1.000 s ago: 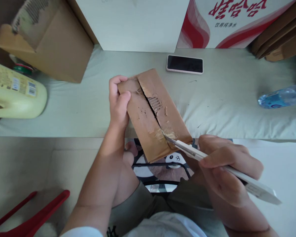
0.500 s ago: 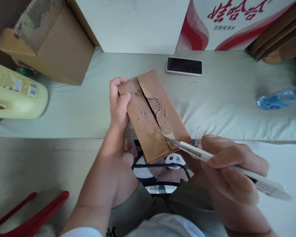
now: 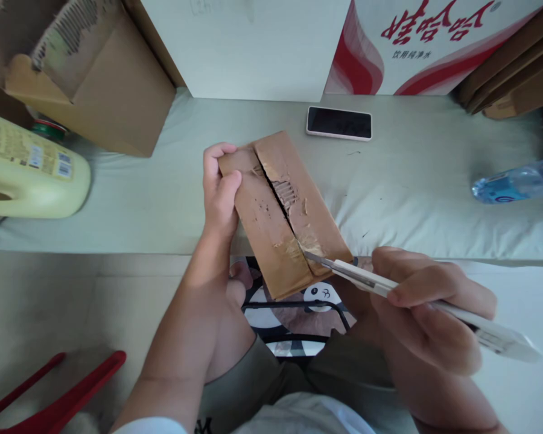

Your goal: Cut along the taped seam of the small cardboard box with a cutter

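My left hand (image 3: pixel 219 193) grips the far left corner of a small brown cardboard box (image 3: pixel 271 235), thumb on its top face. The box is held tilted above the bed's edge, its two flaps meeting at a torn centre seam with ragged tape. A white utility knife (image 3: pixel 407 295) is in my right hand (image 3: pixel 428 313). Its blade tip touches the near end of the seam, at the taped patch.
A black phone (image 3: pixel 339 122) lies on the pale sheet (image 3: pixel 407 193) behind the box. A yellow jug (image 3: pixel 27 175) and an open carton (image 3: pixel 95 90) are at the left, a water bottle (image 3: pixel 516 184) at the right. A red-and-white carton (image 3: pixel 425 42) stands at the back.
The knife and my right hand have shifted slightly to the right, and the handle has dropped a little. The blade tip stays at the near end of the seam. The box is held as before.
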`<state>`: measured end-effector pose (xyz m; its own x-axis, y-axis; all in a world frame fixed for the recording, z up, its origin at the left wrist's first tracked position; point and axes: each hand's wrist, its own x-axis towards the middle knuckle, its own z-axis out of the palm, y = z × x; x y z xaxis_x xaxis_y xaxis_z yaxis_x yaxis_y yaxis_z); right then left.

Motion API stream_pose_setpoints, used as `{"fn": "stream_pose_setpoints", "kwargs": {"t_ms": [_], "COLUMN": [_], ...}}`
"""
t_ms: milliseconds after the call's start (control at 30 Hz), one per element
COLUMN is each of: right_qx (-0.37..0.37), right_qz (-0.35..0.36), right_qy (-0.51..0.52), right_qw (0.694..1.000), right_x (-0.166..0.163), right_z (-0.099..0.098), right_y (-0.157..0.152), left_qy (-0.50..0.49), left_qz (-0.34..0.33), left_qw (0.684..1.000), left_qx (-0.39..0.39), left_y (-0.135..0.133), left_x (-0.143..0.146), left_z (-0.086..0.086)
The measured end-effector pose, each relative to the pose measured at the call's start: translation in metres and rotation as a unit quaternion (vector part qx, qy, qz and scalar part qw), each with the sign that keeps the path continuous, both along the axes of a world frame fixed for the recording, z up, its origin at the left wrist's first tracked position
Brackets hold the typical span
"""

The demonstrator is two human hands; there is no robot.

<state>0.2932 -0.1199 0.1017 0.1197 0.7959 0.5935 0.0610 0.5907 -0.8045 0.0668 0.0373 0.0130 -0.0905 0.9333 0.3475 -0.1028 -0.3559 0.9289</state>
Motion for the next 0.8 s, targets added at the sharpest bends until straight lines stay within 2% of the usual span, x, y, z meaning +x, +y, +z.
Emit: {"fn": "stream_pose_setpoints", "kwargs": {"t_ms": [233,800], "right_qx": [0.025,0.001], "right_qz": [-0.001,0.03], "right_qy": [-0.004,0.009], "right_qw": [1.0,1.0], "right_x": [-0.0016,0.0039], "right_z": [0.0013,-0.0005], "right_y": [0.0028,-0.0002], "left_qy": [-0.003,0.012], "left_qz": [0.005,-0.009], "left_qw": [1.0,1.0], "left_qx": [-0.001,0.006], "left_y": [-0.0001,0.0003], "left_x": [0.0007,-0.0036], "left_z": [-0.0001,-0.0023]}}
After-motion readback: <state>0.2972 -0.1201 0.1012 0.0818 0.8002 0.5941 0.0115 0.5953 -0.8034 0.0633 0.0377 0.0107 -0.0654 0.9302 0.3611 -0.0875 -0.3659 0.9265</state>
